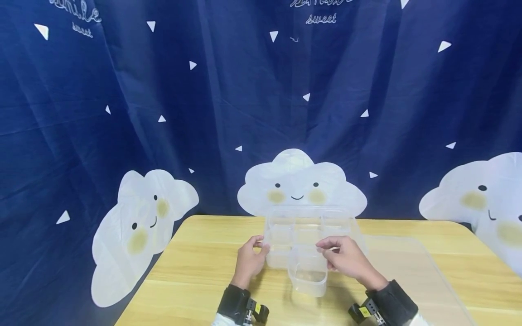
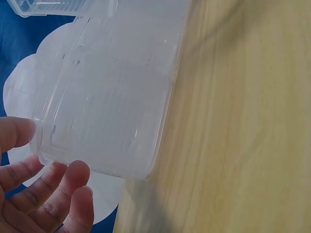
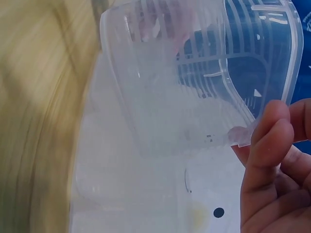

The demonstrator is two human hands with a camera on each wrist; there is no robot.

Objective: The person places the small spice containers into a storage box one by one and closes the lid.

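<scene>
A clear plastic storage box with divided compartments stands on the table toward its back edge. My left hand holds it at its left side; in the left wrist view thumb and fingers are at the rim by one corner of the box. In front of the box a smaller clear plastic bin is held tilted above the table. My right hand pinches its rim between thumb and fingers. Slits run along the wall of this bin in the right wrist view.
The light wooden table extends to both sides. A pale translucent mat or sheet lies at the right. Behind the table hangs a dark blue curtain with clouds and small white triangles.
</scene>
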